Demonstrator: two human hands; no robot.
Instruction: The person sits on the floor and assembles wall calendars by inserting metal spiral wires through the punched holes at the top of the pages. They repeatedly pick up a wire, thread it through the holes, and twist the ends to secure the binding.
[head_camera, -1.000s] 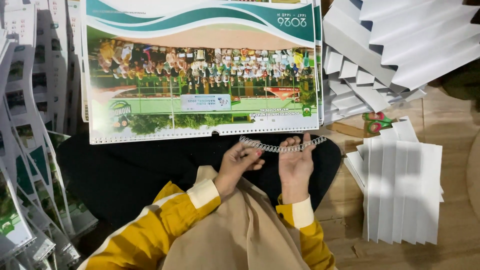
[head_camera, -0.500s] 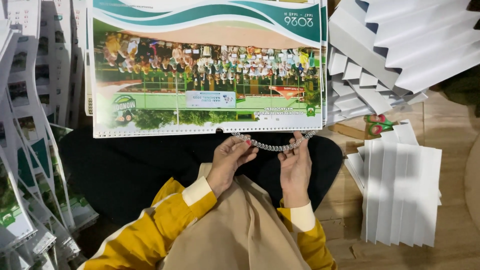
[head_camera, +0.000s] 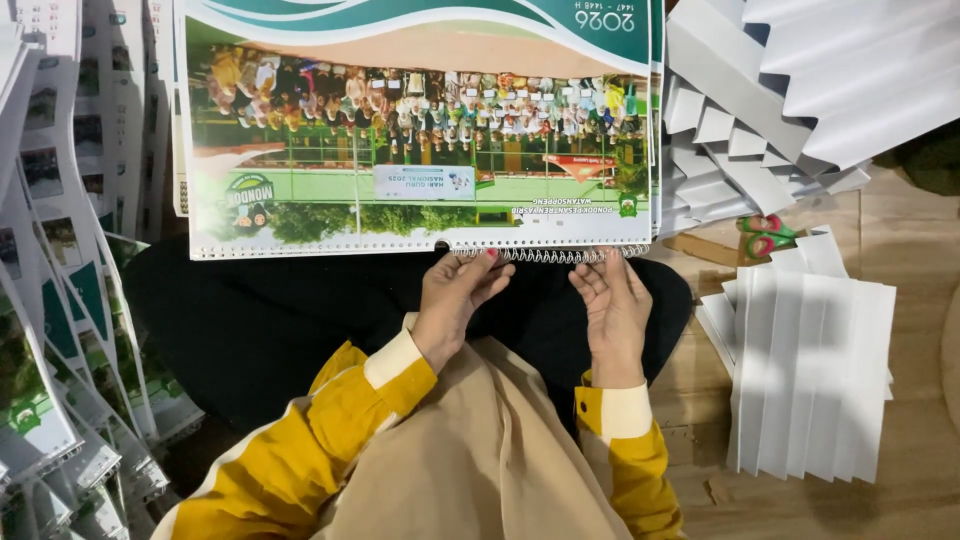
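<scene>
Wire binding coil (head_camera: 545, 254) pinched at calendar's (head_camera: 420, 130) edge between left hand (head_camera: 455, 300) and right hand (head_camera: 612, 305) grips.

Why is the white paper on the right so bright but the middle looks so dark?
Head view: light falls on the fanned white sheets, with soft shadow stripes between folds; the black cloth under both hands soaks up light, so it shows little detail. The calendar is sharp, edges slightly bowed.

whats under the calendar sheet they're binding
Under the calendar sheet, edges of more sheets peek out along its left and right sides, and a black cloth runs beneath its near edge. How many sheets lie below is covered.
</scene>
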